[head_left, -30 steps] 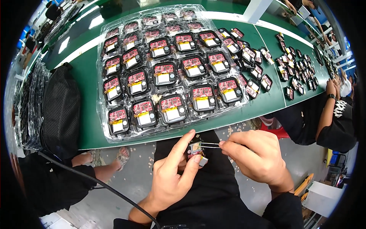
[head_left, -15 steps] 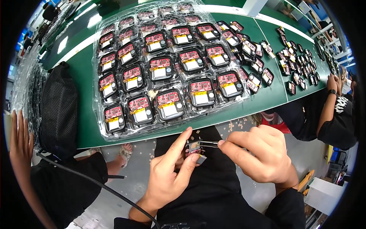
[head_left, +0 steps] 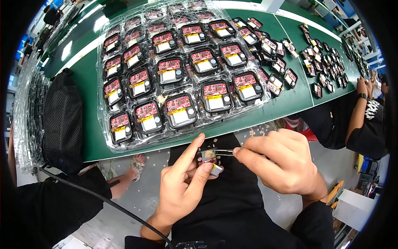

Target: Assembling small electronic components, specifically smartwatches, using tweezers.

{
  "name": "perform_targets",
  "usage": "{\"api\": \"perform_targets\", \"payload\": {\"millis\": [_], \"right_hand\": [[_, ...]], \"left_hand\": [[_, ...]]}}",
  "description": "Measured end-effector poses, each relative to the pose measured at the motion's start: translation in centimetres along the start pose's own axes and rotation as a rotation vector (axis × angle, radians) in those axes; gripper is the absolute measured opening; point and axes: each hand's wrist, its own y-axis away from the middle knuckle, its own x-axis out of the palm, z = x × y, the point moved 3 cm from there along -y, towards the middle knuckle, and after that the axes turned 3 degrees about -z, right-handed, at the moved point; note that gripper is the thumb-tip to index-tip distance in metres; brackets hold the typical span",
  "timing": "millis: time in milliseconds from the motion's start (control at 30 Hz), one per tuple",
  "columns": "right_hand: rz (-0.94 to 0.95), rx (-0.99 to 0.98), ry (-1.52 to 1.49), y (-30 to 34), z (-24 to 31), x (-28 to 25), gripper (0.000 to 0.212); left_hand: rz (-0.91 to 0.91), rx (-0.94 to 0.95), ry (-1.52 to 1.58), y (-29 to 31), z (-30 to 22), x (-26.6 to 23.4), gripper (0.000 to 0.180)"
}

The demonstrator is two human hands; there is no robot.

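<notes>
In front of the bench edge, my left hand [head_left: 180, 184] grips a small electronic module [head_left: 207, 159] between thumb and fingers. The module has a dark frame and a red circuit board, and a grey battery [head_left: 215, 169] sticks out past my thumb. My right hand [head_left: 282, 164] pinches a pair of metal tweezers [head_left: 225, 152]. Their tips reach over the module's upper part, beside a small tan patch; whether they grip anything is too small to tell. On the bench, a clear plastic tray [head_left: 143, 143] holds rows of similar modules in black frames.
Loose modules [head_left: 274, 85] lie heaped right of the tray, with another group [head_left: 325, 68] farther along the green bench [head_left: 244, 131]. A black mesh bag [head_left: 63, 118] stands at left beside stacked clear trays [head_left: 27, 108]. A black cable [head_left: 103, 199] crosses low left. People sit on both sides.
My hands, with the module and tweezers, have shifted slightly left and up in the picture. The tray also appears a little farther left and up. At far left, another person's raised hand has mostly gone from view.
</notes>
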Motion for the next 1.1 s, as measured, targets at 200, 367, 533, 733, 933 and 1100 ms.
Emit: {"api": "perform_targets", "payload": {"millis": [200,367,533,733,933,1100], "right_hand": [[-0.098,0.040,-0.014,-0.9,0.3,0.0,0.020],[-0.080,0.051,-0.036,-1.1,-0.3,0.4,0.021],[-0.132,0.051,-0.041,-0.9,-0.4,0.7,0.021],[-0.063,0.083,-0.076,-1.0,0.0,-0.2,0.024],[-0.046,0.207,-0.375,0.2,-0.4,1.9,0.029],[-0.051,0.201,-0.352,-0.1,-0.2,1.8,0.029]], "left_hand": [[0.052,-0.282,0.486,-0.4,0.2,-0.9,0.052],[0.045,-0.288,0.506,-0.4,0.1,-0.7,0.052],[0.035,-0.155,0.407,0.0,-0.1,-0.4,0.056],[0.016,-0.111,0.413,0.2,-0.3,-0.5,0.055],[-0.029,-0.069,0.617,-0.3,0.3,0.7,0.049],[-0.050,-0.156,0.511,-0.5,0.2,1.0,0.048]]}}
